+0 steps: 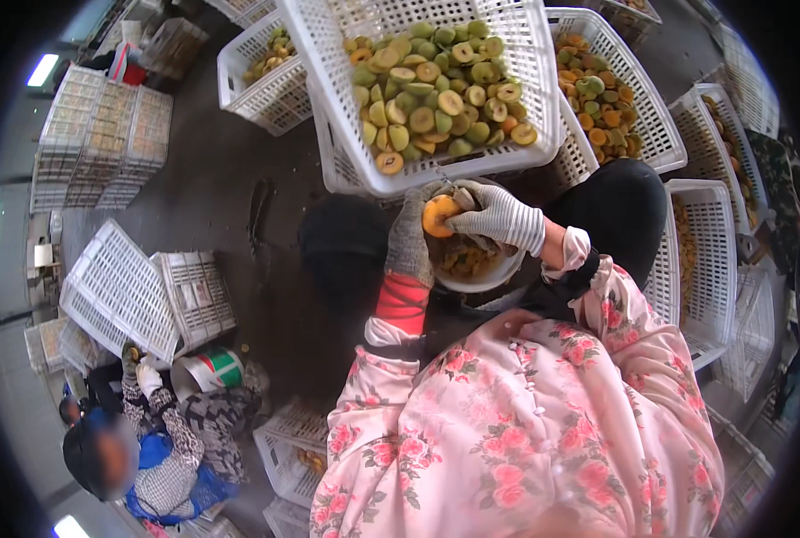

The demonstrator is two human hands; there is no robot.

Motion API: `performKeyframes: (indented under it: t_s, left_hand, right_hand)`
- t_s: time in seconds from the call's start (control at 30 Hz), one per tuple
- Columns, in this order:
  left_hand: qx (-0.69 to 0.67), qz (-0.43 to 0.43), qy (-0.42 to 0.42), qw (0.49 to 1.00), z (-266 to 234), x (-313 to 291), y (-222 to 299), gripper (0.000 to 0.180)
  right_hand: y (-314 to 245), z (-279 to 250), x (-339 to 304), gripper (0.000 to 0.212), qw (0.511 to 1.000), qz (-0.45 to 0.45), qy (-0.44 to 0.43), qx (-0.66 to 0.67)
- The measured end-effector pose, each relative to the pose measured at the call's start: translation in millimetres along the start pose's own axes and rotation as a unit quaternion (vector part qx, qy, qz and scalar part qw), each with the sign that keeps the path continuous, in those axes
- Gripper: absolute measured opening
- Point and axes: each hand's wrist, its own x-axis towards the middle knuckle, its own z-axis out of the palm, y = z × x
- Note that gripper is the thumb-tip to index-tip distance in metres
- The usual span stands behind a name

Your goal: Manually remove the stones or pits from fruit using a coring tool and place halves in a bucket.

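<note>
My left hand, in a grey knit glove, holds an orange-yellow fruit over a white bowl on my lap. My right hand, in a white striped glove, presses against the fruit's right side and grips a small knife whose blade tip shows above the fruit. The bowl holds yellow fruit scraps. Just beyond my hands stands a white plastic crate filled with halved green and yellow fruit.
More white crates with fruit stand at the right and back left. Empty crates lie at the left. Another person crouches at the lower left beside a green-and-white bucket. The floor is dark concrete.
</note>
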Motion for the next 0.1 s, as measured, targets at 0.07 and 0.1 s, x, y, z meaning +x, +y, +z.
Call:
performKeyframes:
  t_s: [0.07,0.1]
  left_hand:
    - [0.067,-0.016,0.002,0.998,-20.4,0.4,-3.1,0.048]
    - [0.040,-0.033,-0.014,0.999,-21.3,-4.8,0.4,0.046]
  right_hand:
    - [16.7,2.5,2.1,0.045,0.978,-0.076,0.055,-0.188]
    - [22.9,1.3,2.7,0.047,0.910,-0.155,0.116,-0.367]
